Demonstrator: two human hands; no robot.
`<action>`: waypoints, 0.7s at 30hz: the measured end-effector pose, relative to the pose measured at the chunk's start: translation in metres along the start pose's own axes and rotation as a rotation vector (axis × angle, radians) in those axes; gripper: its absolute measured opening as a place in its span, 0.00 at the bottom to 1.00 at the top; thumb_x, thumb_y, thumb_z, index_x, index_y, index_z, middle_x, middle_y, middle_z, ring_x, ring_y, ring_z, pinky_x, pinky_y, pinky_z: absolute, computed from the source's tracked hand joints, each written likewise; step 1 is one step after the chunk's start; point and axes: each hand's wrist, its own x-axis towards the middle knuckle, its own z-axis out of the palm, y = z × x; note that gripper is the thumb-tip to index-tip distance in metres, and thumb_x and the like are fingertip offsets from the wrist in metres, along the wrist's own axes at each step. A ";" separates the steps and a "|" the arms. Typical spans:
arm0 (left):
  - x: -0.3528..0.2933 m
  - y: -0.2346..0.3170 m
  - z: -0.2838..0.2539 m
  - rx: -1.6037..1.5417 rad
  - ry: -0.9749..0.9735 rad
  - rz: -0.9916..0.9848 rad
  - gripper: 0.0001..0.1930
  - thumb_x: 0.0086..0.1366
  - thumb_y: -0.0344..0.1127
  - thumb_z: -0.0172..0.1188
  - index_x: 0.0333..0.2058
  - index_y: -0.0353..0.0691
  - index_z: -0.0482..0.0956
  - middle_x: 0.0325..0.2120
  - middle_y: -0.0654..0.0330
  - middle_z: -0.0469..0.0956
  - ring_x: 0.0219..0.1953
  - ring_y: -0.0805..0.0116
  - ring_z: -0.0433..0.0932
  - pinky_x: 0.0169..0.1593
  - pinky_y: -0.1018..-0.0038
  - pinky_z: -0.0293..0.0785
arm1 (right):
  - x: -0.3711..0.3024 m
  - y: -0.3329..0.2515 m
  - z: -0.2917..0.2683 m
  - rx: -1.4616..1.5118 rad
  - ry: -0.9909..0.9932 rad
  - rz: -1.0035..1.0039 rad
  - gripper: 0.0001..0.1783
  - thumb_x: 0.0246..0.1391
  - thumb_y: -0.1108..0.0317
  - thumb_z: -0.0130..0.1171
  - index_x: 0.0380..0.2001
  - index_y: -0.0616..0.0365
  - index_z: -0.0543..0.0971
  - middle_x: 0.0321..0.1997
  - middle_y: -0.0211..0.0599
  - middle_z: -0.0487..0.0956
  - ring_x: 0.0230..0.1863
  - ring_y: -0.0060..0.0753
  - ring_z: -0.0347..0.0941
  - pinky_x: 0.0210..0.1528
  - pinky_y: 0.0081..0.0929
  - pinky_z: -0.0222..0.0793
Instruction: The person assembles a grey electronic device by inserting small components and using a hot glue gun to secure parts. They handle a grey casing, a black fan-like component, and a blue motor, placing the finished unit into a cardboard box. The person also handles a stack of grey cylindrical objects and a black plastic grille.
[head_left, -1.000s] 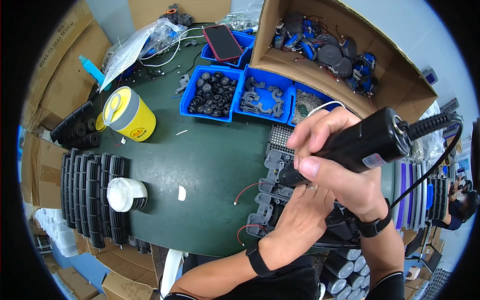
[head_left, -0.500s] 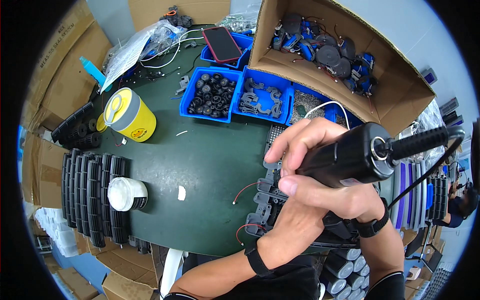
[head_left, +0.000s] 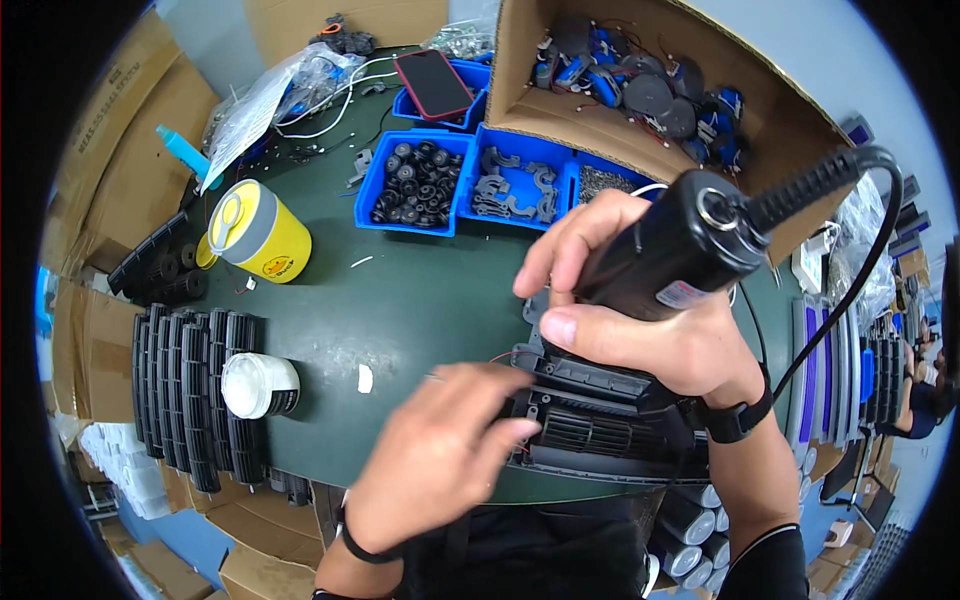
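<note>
My right hand (head_left: 650,330) is wrapped round a black electric screwdriver (head_left: 670,250), its corded end tilted up to the right. The screwdriver's tip is hidden behind the hand. Below lies a dark grey housing (head_left: 600,468) with a ribbed black roller (head_left: 590,432) lengthwise in it. At the housing's left end is my left hand (head_left: 440,440), thumb and forefinger apart on either side of that end; whether they touch it I cannot tell. Further grey plastic parts (head_left: 600,378) lie just beyond the roller, partly covered by my right hand.
Blue bins hold black wheels (head_left: 415,185), grey clips (head_left: 515,185) and small screws (head_left: 605,182). Behind them stands a cardboard box (head_left: 800,150) of motors. Leftward are a yellow cup (head_left: 265,235), a white jar (head_left: 258,386) and stacked black rollers (head_left: 195,390). A black cord (head_left: 880,270) loops at right.
My left hand has come out from under my right and moved left, uncovering the roller and housing. The screwdriver has shifted slightly up and left, still in my right hand.
</note>
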 end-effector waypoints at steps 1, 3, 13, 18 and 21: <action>-0.006 -0.010 -0.005 0.027 -0.034 -0.165 0.23 0.64 0.36 0.72 0.55 0.32 0.80 0.47 0.48 0.84 0.47 0.48 0.84 0.52 0.60 0.81 | 0.001 -0.001 -0.001 -0.019 -0.016 -0.001 0.13 0.52 0.76 0.74 0.36 0.59 0.78 0.44 0.49 0.84 0.35 0.22 0.78 0.43 0.27 0.76; -0.012 -0.038 0.001 -0.183 -0.186 -0.320 0.28 0.65 0.43 0.73 0.58 0.31 0.78 0.49 0.45 0.81 0.45 0.51 0.85 0.46 0.63 0.82 | 0.002 -0.002 -0.001 -0.056 -0.036 0.001 0.13 0.52 0.76 0.74 0.36 0.59 0.78 0.44 0.48 0.85 0.35 0.22 0.77 0.43 0.27 0.76; -0.021 -0.041 0.018 -0.466 -0.361 -0.303 0.40 0.58 0.45 0.80 0.65 0.34 0.74 0.53 0.49 0.79 0.41 0.63 0.80 0.43 0.70 0.82 | 0.003 -0.002 0.000 -0.084 -0.037 -0.013 0.15 0.52 0.73 0.75 0.39 0.59 0.78 0.43 0.44 0.85 0.37 0.22 0.78 0.43 0.26 0.76; -0.026 -0.043 0.025 -0.332 -0.347 -0.291 0.37 0.57 0.44 0.81 0.63 0.39 0.77 0.53 0.52 0.82 0.41 0.62 0.80 0.42 0.69 0.81 | 0.001 -0.002 0.001 -0.040 -0.020 -0.026 0.14 0.52 0.73 0.75 0.38 0.59 0.79 0.42 0.44 0.85 0.38 0.23 0.78 0.43 0.27 0.76; -0.022 -0.040 0.031 -0.286 -0.276 -0.202 0.34 0.55 0.39 0.82 0.60 0.38 0.80 0.53 0.54 0.83 0.39 0.66 0.80 0.43 0.70 0.80 | 0.001 -0.007 0.000 -0.035 -0.019 -0.082 0.14 0.51 0.75 0.75 0.38 0.59 0.79 0.42 0.45 0.85 0.38 0.24 0.79 0.43 0.27 0.75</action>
